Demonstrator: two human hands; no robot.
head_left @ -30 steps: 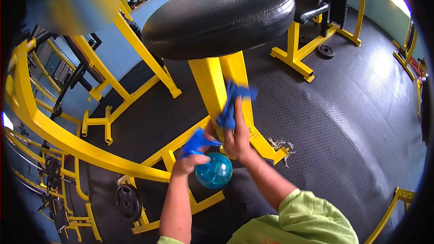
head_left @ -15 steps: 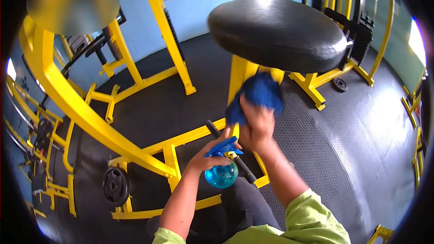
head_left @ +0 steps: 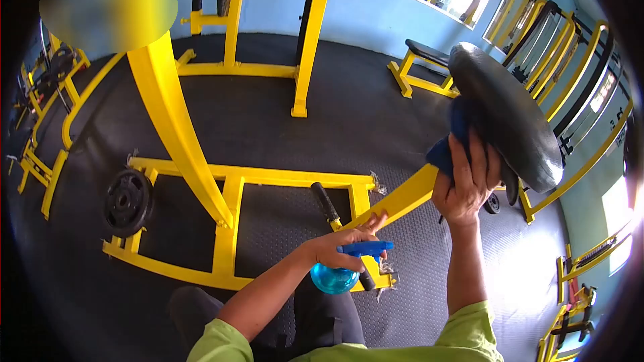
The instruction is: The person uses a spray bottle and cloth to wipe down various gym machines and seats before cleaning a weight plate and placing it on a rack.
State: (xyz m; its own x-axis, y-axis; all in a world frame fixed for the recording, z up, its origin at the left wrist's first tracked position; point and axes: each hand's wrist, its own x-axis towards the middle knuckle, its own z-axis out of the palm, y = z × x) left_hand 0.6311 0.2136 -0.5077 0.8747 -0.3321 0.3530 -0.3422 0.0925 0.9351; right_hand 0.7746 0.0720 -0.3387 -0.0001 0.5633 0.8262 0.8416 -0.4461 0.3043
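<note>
My left hand [head_left: 345, 247] holds a spray bottle [head_left: 334, 277] with a blue trigger head and blue liquid, beside the yellow post of the machine [head_left: 402, 200]. Some of its fingers reach over the post's lower part. My right hand [head_left: 469, 177] is raised at the right and presses a dark blue cloth [head_left: 441, 154] against the underside of the black padded seat [head_left: 513, 114]. The seat stands tilted at the upper end of the post. Part of the cloth is hidden behind my fingers.
A yellow base frame [head_left: 228, 241] lies on the dark floor, with a black weight plate [head_left: 127, 202] at its left and a black-gripped handle [head_left: 325, 201] near the post. A small bench [head_left: 427, 53] and further machines stand behind. My legs are below.
The view has turned to the right. My right hand and the cloth have moved from the post below the seat up to the seat's underside. The bottle is still in my left hand.
</note>
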